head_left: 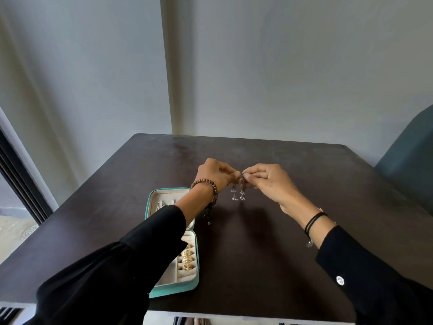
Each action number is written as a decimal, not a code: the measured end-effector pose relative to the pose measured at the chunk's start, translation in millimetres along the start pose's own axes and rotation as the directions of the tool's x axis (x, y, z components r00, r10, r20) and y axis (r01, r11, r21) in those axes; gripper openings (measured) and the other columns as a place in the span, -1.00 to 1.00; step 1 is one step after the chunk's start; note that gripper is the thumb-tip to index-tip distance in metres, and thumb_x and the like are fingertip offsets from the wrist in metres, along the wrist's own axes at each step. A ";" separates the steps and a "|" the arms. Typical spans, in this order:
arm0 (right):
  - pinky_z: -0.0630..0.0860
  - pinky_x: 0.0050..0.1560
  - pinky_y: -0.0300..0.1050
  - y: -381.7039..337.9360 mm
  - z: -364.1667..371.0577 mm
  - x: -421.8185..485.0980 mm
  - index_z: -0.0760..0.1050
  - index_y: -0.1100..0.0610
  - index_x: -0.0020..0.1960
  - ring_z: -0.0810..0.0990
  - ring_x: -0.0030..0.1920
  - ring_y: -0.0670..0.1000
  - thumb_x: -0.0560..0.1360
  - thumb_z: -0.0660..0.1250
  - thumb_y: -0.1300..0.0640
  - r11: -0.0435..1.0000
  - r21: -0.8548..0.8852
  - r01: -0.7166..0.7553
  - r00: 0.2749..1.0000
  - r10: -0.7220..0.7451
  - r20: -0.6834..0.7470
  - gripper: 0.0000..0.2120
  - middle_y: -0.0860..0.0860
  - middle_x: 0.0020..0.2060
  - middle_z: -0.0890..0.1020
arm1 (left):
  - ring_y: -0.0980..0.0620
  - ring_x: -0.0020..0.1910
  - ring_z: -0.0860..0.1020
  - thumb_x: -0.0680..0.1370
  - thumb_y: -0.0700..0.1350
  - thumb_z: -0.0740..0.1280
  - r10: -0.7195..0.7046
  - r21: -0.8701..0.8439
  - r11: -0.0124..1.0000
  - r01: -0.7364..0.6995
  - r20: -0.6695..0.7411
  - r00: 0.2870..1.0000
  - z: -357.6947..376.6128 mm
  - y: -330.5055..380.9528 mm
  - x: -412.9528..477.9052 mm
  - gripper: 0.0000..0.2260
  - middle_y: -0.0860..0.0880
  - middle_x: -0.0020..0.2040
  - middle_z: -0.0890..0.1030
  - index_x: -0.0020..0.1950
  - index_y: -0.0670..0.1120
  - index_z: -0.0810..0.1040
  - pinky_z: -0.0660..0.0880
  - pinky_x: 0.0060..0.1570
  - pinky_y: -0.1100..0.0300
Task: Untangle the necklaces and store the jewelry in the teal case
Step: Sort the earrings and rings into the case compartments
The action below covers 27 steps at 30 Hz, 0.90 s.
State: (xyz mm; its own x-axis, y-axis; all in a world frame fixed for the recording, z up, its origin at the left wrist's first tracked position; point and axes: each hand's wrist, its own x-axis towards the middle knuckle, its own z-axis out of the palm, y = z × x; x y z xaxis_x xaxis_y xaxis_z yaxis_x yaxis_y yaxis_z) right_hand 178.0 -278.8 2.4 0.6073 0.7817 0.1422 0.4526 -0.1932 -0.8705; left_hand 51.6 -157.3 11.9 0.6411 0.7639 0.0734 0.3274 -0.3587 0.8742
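My left hand (pixel 216 173) and my right hand (pixel 269 181) are raised over the middle of the dark table (pixel 304 195), fingertips almost meeting. Each pinches the top of a small silver dangling piece of jewelry (pixel 239 192) that hangs below the fingers with sparkling drops. Whether it is one piece or two tangled together is not clear. The teal case (pixel 194 285) lies open at the front left, partly under my left sleeve. Its cream tray holds several gold rings (pixel 186 256); its lid half (pixel 154 195) shows thin silver chains.
The table's near edge runs just below my forearms. A teal chair back (pixel 407 156) stands at the right rim. A grey wall rises behind, and a dark window frame (pixel 21 184) lies to the left. I wear a wooden bead bracelet (pixel 206 186) on my left wrist.
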 end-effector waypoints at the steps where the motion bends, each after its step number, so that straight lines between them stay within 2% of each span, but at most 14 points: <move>1: 0.59 0.08 -0.20 1.0 0.8 3.0 0.68 0.06 0.04 0.74 -0.13 -0.16 0.59 0.42 0.12 1.000 -0.020 -0.007 1.000 0.007 0.002 -0.93 -0.08 -0.18 0.77 | 0.16 -0.17 0.65 0.48 -0.06 0.52 -0.011 0.021 1.000 0.011 0.009 1.000 1.7 -0.2 4.9 -0.88 0.01 -0.20 0.73 -0.09 -0.09 0.73 0.59 0.05 0.23; 4: 0.54 -0.03 -0.28 4.4 4.1 14.0 0.65 0.07 0.00 0.72 -0.20 -0.21 0.60 0.39 0.16 0.997 -0.077 -0.026 1.000 0.026 -0.007 -0.94 -0.09 -0.24 0.76 | 0.20 -0.18 0.63 0.50 -0.11 0.49 -0.044 0.097 0.994 0.040 0.037 0.998 4.9 1.8 18.2 -0.93 0.02 -0.22 0.72 -0.10 -0.09 0.71 0.57 0.15 0.15; 8: 0.48 -0.13 -0.26 11.6 8.2 32.7 0.68 0.03 -0.02 0.68 -0.14 -0.14 0.56 0.45 0.14 0.991 -0.125 -0.053 0.998 0.051 -0.026 -0.95 -0.05 -0.19 0.74 | 0.05 0.06 0.60 0.47 -0.07 0.52 -0.107 0.151 0.984 0.094 0.080 0.991 5.8 3.5 35.9 -0.92 -0.04 0.00 0.70 -0.07 -0.05 0.73 0.52 0.19 0.14; 11: 0.54 -0.08 -0.15 18.6 10.6 45.4 0.69 0.01 -0.04 0.64 -0.11 -0.04 0.56 0.46 0.13 0.989 -0.133 -0.071 0.997 0.067 -0.032 -0.96 -0.01 -0.12 0.72 | 0.03 0.08 0.61 0.47 -0.08 0.52 -0.151 0.177 0.975 0.138 0.063 0.986 9.4 2.9 49.1 -0.92 -0.05 0.02 0.69 -0.07 -0.06 0.73 0.53 0.13 0.15; 15: 0.65 0.10 0.02 28.0 16.9 57.8 0.66 -0.06 -0.13 0.67 -0.02 -0.01 0.57 0.44 0.14 0.981 -0.167 -0.095 0.995 0.091 -0.032 -0.86 -0.04 -0.11 0.72 | 0.01 0.05 0.62 0.49 -0.07 0.50 -0.185 0.218 0.960 0.175 0.026 0.982 15.5 -0.2 59.9 -0.93 -0.06 0.02 0.69 -0.13 -0.05 0.70 0.56 0.16 0.10; 17: 0.66 0.08 0.01 30.6 20.2 61.4 0.68 -0.05 -0.12 0.68 0.00 0.00 0.56 0.44 0.14 0.979 -0.174 -0.101 0.995 0.096 -0.037 -0.87 -0.03 -0.12 0.72 | -0.02 0.05 0.62 0.50 -0.07 0.49 -0.197 0.231 0.955 0.187 0.020 0.980 18.1 -2.6 61.9 -0.92 -0.08 0.01 0.69 -0.10 -0.07 0.69 0.57 0.16 0.07; 19: 0.64 0.01 -0.07 31.5 22.4 63.7 0.70 -0.01 -0.06 0.68 0.01 0.00 0.57 0.44 0.14 0.977 -0.182 -0.107 0.994 0.102 -0.038 -0.91 -0.02 -0.10 0.72 | -0.03 0.05 0.63 0.50 -0.07 0.49 -0.204 0.241 0.951 0.193 0.019 0.979 20.1 -5.1 63.7 -0.92 -0.09 0.01 0.69 -0.10 -0.07 0.69 0.57 0.16 0.05; 22: 0.50 -0.06 -0.20 30.6 24.7 64.9 0.71 0.04 0.02 0.64 0.02 -0.04 0.58 0.42 0.14 0.973 -0.207 -0.098 0.995 0.090 -0.046 -0.90 -0.02 -0.05 0.71 | -0.04 0.04 0.63 0.51 -0.10 0.47 -0.194 0.258 0.949 0.183 0.018 0.981 21.0 -7.0 64.5 -0.94 -0.09 0.00 0.69 -0.15 -0.05 0.66 0.57 0.15 0.07; 24: 0.52 -0.02 -0.17 30.0 25.5 64.8 0.71 0.03 0.02 0.64 0.04 -0.03 0.59 0.40 0.14 0.972 -0.215 -0.091 0.995 0.082 -0.052 -0.89 -0.01 -0.02 0.71 | -0.05 0.03 0.63 0.52 -0.12 0.45 -0.178 0.273 0.947 0.168 0.013 0.984 20.5 -7.9 64.3 -0.93 -0.09 -0.03 0.67 -0.17 -0.04 0.64 0.57 0.14 0.08; 27: 0.63 0.12 -0.01 30.9 24.5 62.2 0.69 0.00 -0.02 0.67 0.04 0.02 0.60 0.39 0.16 0.975 -0.199 -0.096 0.995 0.087 -0.057 -0.88 0.00 -0.01 0.72 | -0.05 0.01 0.64 0.52 -0.14 0.43 -0.151 0.294 0.944 0.148 -0.012 0.989 19.0 -7.6 61.4 -0.90 -0.07 -0.05 0.68 -0.21 -0.04 0.62 0.58 0.13 0.06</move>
State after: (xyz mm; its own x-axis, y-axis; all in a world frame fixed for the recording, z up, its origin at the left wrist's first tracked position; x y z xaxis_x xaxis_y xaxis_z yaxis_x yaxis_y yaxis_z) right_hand 213.7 -221.6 -27.2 0.6802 0.7271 0.0926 0.5131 -0.3820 -0.7687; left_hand 101.7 -117.9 0.7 0.5760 0.8157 -0.0534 0.6076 -0.3835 0.6955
